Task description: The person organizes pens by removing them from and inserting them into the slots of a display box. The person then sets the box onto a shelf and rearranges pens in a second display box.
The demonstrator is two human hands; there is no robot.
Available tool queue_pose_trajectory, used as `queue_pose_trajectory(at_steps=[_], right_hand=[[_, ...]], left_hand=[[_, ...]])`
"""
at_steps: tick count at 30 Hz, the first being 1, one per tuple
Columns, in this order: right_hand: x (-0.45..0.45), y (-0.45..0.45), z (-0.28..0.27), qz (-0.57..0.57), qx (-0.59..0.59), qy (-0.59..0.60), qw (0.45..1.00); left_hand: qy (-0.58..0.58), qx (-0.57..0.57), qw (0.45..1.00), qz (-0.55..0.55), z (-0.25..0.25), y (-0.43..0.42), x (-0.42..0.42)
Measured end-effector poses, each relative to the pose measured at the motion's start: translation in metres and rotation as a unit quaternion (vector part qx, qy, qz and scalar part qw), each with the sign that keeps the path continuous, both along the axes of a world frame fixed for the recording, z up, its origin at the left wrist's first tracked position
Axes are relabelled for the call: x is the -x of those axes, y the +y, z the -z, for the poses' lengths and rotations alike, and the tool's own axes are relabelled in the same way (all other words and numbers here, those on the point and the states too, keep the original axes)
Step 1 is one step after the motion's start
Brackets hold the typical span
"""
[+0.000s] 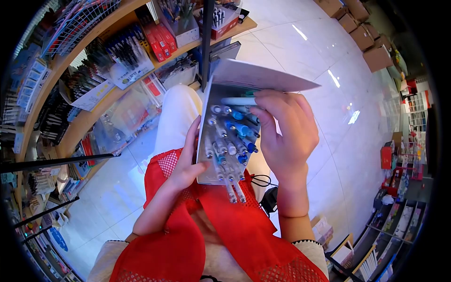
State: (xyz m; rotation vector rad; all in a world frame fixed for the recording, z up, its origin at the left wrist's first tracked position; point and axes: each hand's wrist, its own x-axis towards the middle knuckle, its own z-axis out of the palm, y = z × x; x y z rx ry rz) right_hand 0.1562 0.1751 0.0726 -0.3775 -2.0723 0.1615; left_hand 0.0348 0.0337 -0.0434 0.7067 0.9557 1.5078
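A white open-topped box (pixel 263 76) with a raised flap is held over my lap, packed with several clear and blue-capped pens (pixel 230 141). Its left side and near edge rest in my left hand (pixel 185 170), thumb over the rim and fingers along the outer wall. At the far end of the box, my right hand (pixel 292 134) pinches a pale, whitish pen (pixel 238 100) between thumb and fingers. That pen lies roughly sideways above the others, and its right end is hidden by my fingers.
Wooden shelves (pixel 136 77) curve along the left with boxes of pens (pixel 127 58) and red cartons (pixel 160 41). A black post (pixel 206 42) stands just beyond the box. Cardboard boxes (pixel 376 54) and a store rack (pixel 394 221) are at the right, past the tiled floor (pixel 338 127).
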Motion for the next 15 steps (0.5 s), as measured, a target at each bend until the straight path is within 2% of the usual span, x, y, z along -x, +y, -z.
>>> queue_pose_trajectory(at_steps=[6,10,15], right_hand=[[0.001,-0.006,0.003,0.005,0.032,0.033,0.999],[0.001,-0.006,0.004,0.019,0.062,0.048,0.997],[0.009,-0.002,0.004,0.002,0.066,-0.03,0.997]], left_hand=[[0.073,0.031,0.996,-0.036,0.004,-0.001,0.0],[0.053,0.035,0.997,-0.04,0.006,-0.004,0.0],[0.037,0.004,0.999,-0.02,0.004,-0.003,0.002]])
